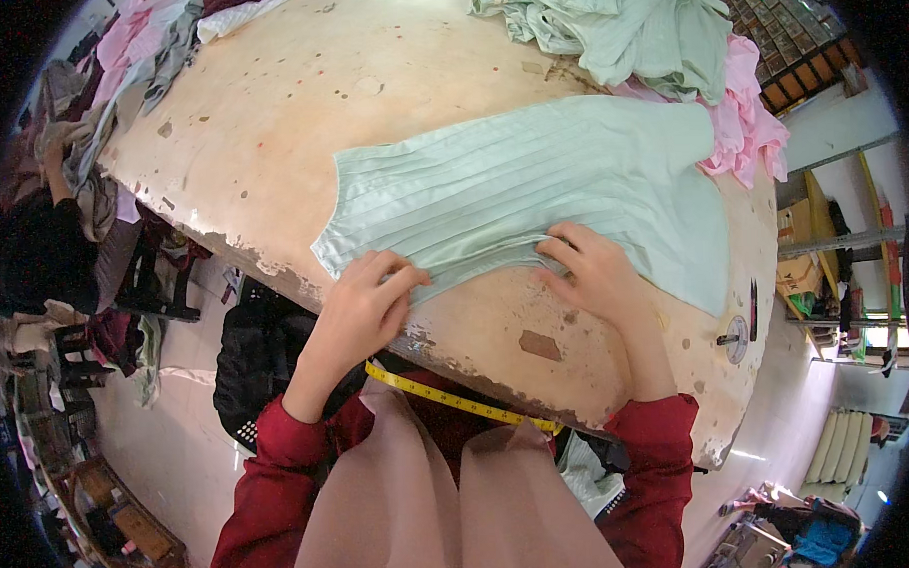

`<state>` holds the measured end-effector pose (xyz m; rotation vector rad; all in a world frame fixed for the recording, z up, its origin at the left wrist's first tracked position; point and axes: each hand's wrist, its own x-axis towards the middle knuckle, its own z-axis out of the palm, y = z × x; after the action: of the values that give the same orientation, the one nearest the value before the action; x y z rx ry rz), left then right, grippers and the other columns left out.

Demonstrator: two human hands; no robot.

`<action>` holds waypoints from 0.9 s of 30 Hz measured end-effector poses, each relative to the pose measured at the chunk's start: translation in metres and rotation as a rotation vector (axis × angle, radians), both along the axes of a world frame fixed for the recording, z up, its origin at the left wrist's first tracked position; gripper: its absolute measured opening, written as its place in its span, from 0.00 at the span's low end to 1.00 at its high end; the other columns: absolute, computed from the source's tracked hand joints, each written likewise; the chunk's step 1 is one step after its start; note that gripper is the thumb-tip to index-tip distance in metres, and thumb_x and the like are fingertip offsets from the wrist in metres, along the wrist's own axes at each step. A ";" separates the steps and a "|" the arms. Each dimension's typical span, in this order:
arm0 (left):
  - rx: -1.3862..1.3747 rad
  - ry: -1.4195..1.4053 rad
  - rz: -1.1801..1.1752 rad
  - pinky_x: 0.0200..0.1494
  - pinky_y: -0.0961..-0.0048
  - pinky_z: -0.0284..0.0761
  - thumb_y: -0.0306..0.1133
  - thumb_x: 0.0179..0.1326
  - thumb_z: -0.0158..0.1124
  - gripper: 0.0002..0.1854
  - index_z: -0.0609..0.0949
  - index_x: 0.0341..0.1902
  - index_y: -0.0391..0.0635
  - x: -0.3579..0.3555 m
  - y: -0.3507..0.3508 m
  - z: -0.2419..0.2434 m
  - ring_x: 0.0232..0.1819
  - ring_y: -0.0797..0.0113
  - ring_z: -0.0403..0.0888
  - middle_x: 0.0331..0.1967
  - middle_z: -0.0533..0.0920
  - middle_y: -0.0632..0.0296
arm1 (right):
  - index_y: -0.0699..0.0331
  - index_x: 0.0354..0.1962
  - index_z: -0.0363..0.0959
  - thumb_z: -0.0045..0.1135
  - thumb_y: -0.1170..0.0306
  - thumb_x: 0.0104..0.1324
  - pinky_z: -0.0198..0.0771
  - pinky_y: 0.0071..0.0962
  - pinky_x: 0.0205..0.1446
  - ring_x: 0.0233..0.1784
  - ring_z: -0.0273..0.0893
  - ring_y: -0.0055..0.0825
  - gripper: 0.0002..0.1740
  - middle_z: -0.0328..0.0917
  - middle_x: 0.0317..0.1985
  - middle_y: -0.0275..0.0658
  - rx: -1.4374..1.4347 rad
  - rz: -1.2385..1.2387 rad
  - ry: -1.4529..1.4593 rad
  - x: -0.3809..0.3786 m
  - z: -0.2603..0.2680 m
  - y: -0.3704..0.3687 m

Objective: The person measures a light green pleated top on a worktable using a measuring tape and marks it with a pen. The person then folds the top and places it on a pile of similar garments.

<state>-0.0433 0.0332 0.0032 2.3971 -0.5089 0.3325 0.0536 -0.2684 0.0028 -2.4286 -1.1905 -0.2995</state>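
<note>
A pale green pleated garment piece (488, 178) lies spread on the worn tabletop, its pleats running lengthwise. My left hand (365, 298) grips its near edge towards the left end, fingertips bent over the cloth. Farther right, my right hand (589, 275) holds a raised fold of the same edge with bent fingers, the thumb low by the bare board. Between both hands the cloth is bunched into a shallow ridge. The parts of the fingertips under the cloth are hidden.
Crumpled green garments (626, 30) and pink cloth (741, 116) lie at the far right. A tape roll (736, 339) and a dark pen (753, 307) rest near the right edge. A yellow measuring tape (459, 402) hangs before me. Another person's arm (56, 166) handles cloth at left.
</note>
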 end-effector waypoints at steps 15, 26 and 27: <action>-0.145 0.325 0.004 0.47 0.61 0.73 0.23 0.56 0.62 0.13 0.78 0.47 0.45 0.018 0.010 0.003 0.44 0.49 0.76 0.41 0.76 0.51 | 0.59 0.33 0.73 0.55 0.79 0.52 0.70 0.36 0.41 0.42 0.72 0.41 0.10 0.71 0.37 0.39 -0.081 0.033 0.219 0.015 0.016 0.015; -0.197 0.430 -0.075 0.60 0.67 0.67 0.32 0.34 0.82 0.29 0.78 0.44 0.46 0.020 0.051 0.001 0.57 0.58 0.73 0.49 0.76 0.58 | 0.58 0.47 0.74 0.57 0.79 0.56 0.69 0.35 0.55 0.52 0.72 0.44 0.20 0.73 0.50 0.44 0.175 -0.173 0.292 -0.010 -0.004 -0.029; -0.190 0.388 -0.052 0.61 0.66 0.67 0.29 0.36 0.80 0.24 0.79 0.40 0.44 0.023 0.064 0.000 0.57 0.57 0.73 0.48 0.77 0.57 | 0.59 0.49 0.74 0.57 0.80 0.56 0.68 0.35 0.57 0.54 0.72 0.45 0.21 0.73 0.52 0.45 0.299 -0.256 0.385 -0.020 -0.007 -0.047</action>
<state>-0.0205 0.0976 0.0032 2.1844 -0.3422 -0.1052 0.0339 -0.3158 -0.0047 -2.2385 -0.6231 -0.0690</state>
